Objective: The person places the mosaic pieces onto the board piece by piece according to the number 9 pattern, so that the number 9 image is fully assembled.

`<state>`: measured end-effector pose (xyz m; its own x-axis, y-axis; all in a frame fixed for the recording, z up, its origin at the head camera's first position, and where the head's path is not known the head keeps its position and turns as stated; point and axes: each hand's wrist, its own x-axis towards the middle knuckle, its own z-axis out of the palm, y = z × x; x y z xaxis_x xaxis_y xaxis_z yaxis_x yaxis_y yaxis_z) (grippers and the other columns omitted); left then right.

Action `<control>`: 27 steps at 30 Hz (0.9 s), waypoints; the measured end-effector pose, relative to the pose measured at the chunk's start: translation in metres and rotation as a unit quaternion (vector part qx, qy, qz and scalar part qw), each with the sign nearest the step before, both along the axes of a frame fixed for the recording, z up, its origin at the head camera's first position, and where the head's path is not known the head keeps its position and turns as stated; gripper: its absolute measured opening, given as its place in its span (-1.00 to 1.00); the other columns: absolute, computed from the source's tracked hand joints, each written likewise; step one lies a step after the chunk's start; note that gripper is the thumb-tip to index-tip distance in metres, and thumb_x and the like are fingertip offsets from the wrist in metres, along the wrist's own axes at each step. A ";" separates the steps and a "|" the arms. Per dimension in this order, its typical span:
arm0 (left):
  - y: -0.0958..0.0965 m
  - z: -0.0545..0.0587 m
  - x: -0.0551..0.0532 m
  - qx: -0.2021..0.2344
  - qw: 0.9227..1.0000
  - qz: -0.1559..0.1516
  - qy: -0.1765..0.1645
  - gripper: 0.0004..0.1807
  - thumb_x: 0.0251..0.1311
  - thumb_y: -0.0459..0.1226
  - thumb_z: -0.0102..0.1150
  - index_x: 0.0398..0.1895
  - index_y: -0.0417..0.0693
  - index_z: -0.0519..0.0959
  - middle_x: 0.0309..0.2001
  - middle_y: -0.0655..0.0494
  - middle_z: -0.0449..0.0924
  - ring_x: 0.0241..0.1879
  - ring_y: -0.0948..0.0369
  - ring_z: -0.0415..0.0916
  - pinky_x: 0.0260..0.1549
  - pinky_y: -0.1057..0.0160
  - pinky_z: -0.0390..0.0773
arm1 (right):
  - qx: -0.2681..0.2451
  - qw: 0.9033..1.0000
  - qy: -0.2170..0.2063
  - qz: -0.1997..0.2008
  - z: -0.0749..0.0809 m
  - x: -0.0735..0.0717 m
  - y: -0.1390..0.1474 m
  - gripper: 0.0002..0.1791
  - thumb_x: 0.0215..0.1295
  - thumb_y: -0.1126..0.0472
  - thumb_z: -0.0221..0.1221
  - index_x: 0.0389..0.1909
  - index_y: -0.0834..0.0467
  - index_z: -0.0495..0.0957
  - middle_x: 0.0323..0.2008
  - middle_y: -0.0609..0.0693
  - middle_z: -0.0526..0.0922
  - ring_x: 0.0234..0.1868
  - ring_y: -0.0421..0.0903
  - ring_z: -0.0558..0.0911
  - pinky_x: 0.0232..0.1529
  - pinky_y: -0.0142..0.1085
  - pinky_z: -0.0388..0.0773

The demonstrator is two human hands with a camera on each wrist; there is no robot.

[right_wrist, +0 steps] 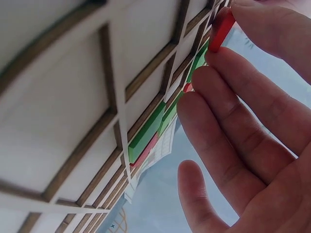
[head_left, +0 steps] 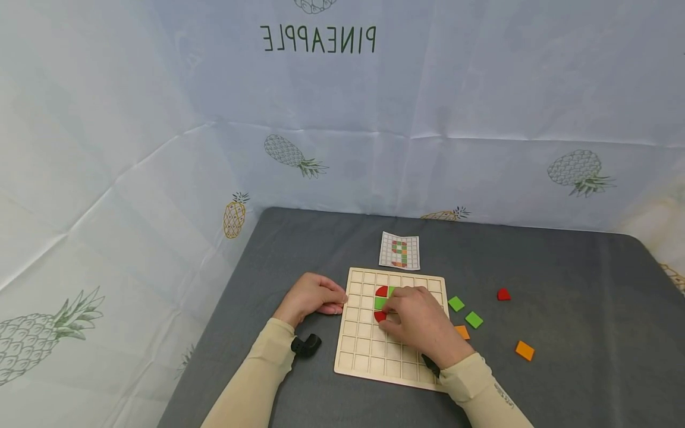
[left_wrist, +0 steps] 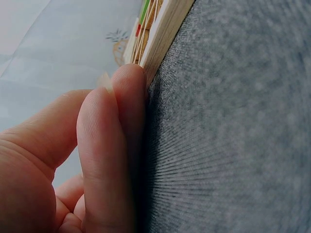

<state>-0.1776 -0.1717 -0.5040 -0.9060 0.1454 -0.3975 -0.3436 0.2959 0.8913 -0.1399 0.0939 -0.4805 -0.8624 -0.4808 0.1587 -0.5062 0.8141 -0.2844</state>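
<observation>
A pale wooden grid board (head_left: 361,346) lies on the dark cloth. My left hand (head_left: 313,295) is at its left edge, and the fingertips (left_wrist: 130,77) touch the board's side. Over the middle of the grid is my right hand (head_left: 420,319). Its thumb and index finger pinch a small red rounded-corner tile (right_wrist: 222,31), held tilted against the board. A red tile (head_left: 382,291), a green square tile (head_left: 380,303) and another green tile (head_left: 392,290) sit in grid cells close by. The right hand hides part of the grid.
Behind the board lies a pattern card (head_left: 385,252). To its right are loose tiles: green ones (head_left: 474,320) (head_left: 456,304), a red one (head_left: 503,294), and orange ones (head_left: 525,351) (head_left: 462,332). Pineapple-printed fabric (head_left: 374,172) hangs around the table (head_left: 588,333).
</observation>
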 end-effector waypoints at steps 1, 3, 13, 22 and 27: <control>0.000 0.000 0.000 0.000 1.000 0.000 0.000 -0.82 0.21 -0.32 0.57 -0.17 -0.20 0.83 -0.31 -0.06 0.84 -0.44 0.28 0.81 -0.35 0.28 0.84 | 0.000 1.000 -0.002 -0.001 0.000 0.000 0.000 -0.88 0.15 0.05 0.58 -0.38 -0.05 0.85 -0.41 -0.23 0.70 -0.35 -0.26 0.61 0.16 -0.06 0.66; 0.000 0.000 0.000 0.000 1.000 0.001 -0.002 -0.83 0.21 -0.33 0.56 -0.17 -0.20 0.83 -0.31 -0.06 0.84 -0.44 0.29 0.81 -0.35 0.28 0.84 | 0.000 1.000 -0.006 -0.002 0.000 0.000 -0.001 -0.87 0.15 0.04 0.59 -0.37 -0.04 0.85 -0.41 -0.23 0.70 -0.35 -0.26 0.60 0.17 -0.06 0.66; 0.001 0.003 0.001 -0.003 1.000 0.002 -0.002 -0.83 0.21 -0.32 0.57 -0.17 -0.19 0.83 -0.30 -0.06 0.84 -0.44 0.28 0.81 -0.36 0.29 0.83 | 0.001 1.000 -0.010 -0.006 0.001 0.002 -0.001 -0.88 0.16 0.05 0.59 -0.40 -0.05 0.84 -0.44 -0.25 0.65 -0.38 -0.28 0.56 0.20 -0.02 0.65; 0.003 0.007 0.001 -0.003 1.000 -0.001 0.001 -0.83 0.21 -0.32 0.57 -0.17 -0.19 0.83 -0.31 -0.06 0.84 -0.44 0.28 0.81 -0.36 0.29 0.83 | -0.010 1.000 0.005 -0.003 0.006 0.000 0.008 -0.90 0.14 0.08 0.58 -0.41 -0.07 0.83 -0.43 -0.27 0.68 -0.36 -0.27 0.60 0.13 -0.07 0.67; 0.000 0.007 0.004 -0.012 1.000 0.002 -0.010 -0.83 0.20 -0.30 0.58 -0.19 -0.17 0.83 -0.30 -0.07 0.84 -0.45 0.28 0.80 -0.34 0.28 0.84 | -0.022 1.000 0.006 -0.005 0.009 -0.002 0.025 -0.85 0.14 0.07 0.61 -0.33 -0.01 0.85 -0.38 -0.21 0.72 -0.34 -0.26 0.65 0.02 -0.09 0.69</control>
